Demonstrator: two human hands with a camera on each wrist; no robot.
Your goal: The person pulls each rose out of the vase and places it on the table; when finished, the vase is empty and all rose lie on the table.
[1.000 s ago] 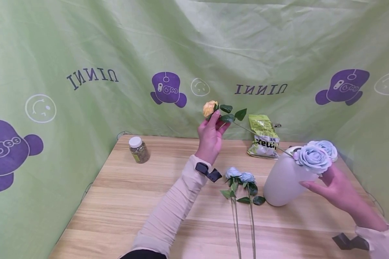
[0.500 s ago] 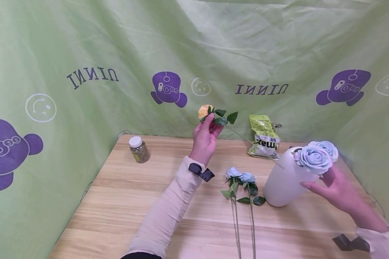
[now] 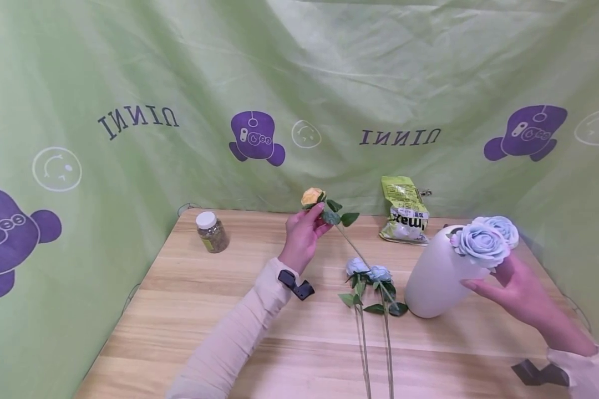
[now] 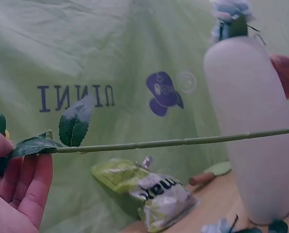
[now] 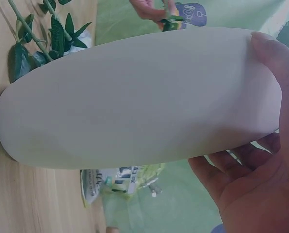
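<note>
Two loose blue roses (image 3: 356,266) are lying on the wooden desk (image 3: 189,327) just beside a white vase (image 3: 434,282), their stems pointing toward the person. The left hand (image 3: 301,235) is pinching a yellow rose (image 3: 312,197) between thumb and fingers just under its bloom, well left of the vase. Its stem is slanting down to the right, crossing in front of one loose rose in the head view; whether it is touching that rose, I cannot tell. The right hand (image 3: 519,291) is gripping the vase near its top, thumb on one side and fingers curling round the other. Blue flower heads (image 3: 481,244) are showing at the vase's mouth. Farther back, a green-and-white bag (image 3: 404,213) is resting near the rear edge, a white-capped jar (image 3: 213,235) is standing at the left, and a green printed curtain (image 3: 189,61) is hanging behind.
</note>
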